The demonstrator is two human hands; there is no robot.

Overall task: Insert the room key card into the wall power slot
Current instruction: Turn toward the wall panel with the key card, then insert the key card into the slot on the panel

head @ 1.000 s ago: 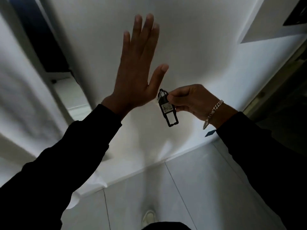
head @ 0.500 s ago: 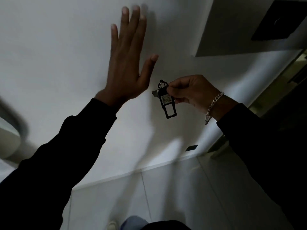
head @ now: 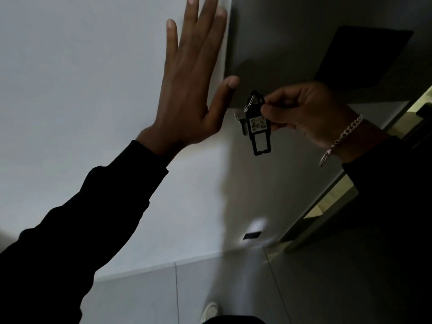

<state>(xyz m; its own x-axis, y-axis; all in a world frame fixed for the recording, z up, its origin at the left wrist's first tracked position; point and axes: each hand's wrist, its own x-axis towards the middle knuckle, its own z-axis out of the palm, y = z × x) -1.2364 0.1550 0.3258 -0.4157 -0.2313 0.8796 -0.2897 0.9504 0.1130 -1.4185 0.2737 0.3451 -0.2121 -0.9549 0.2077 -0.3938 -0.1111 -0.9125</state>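
- Head view puts the room key tag (head: 257,127), a flat black plastic fob with a "402" label and an open rectangular window at its lower end, hanging in the air close to the white wall (head: 70,90), between the two hands and below the grey panel.
- It looks light, stiff and thin, so it should slide edge-first without bending; the smooth plastic could twist in a loose pinch, so I judge the best hold to be on the flat faces beside the label, leaving the lower end free to enter the slot.
- A metal key (head: 242,121) dangles from the ring at the tag's top, just behind it; it will probably swing and could knock the wall plate.
- The right hand (head: 304,113) pinches the tag's upper right edge between thumb and forefinger, the other fingers curled in; a chain bracelet (head: 339,139) hangs at the wrist.
- The left hand (head: 187,90) is spread open and empty, fingers straight, flat toward the wall, its thumb just beside the tag's ring.
- A dark square plate (head: 364,57) on the grey panel (head: 280,43) above the right hand may be the power slot; no opening can be made out.
- Nothing sits between the tag and that plate except the right hand's own knuckles.
- Low on the wall is a small dark outlet (head: 252,235), well apart, above the tiled floor (head: 233,288).
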